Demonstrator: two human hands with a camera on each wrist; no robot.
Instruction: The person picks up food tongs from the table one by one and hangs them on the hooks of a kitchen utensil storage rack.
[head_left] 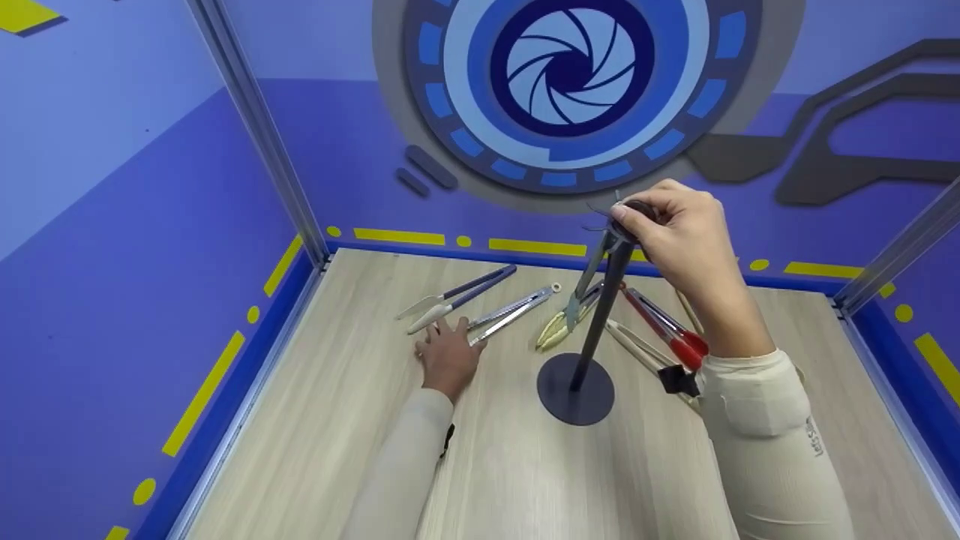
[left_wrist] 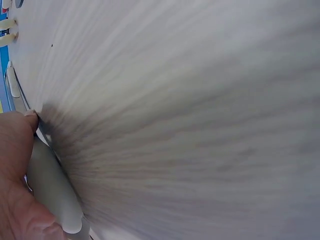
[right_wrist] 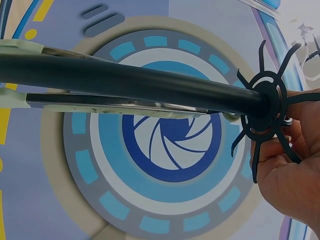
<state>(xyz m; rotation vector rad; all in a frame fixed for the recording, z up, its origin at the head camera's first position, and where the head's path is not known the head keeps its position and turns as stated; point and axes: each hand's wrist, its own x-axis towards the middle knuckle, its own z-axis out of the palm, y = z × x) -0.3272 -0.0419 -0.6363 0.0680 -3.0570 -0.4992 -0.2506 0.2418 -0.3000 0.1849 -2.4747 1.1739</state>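
A dark stand with a round base (head_left: 559,405) and a hooked top (right_wrist: 267,107) stands upright on the table. My right hand (head_left: 686,225) grips its top, thumb and fingers at the hooked disc. Grey-green tongs (head_left: 589,277) hang beside the pole, high on its far left side; the right wrist view shows their two arms (right_wrist: 120,111) along the pole. On the table, my left hand (head_left: 450,360) holds silver tongs (head_left: 514,315) by their end, covering the tips. In the left wrist view, a pale grey tong head (left_wrist: 52,187) lies between thumb and fingers.
Blue-handled tongs (head_left: 472,289) lie behind the left hand. Yellow-tipped tongs (head_left: 555,330) lie behind the stand. Red tongs (head_left: 671,330) and beige tongs (head_left: 637,349) lie to the right, partly hidden by the right arm. Blue panels (head_left: 330,150) enclose the table.
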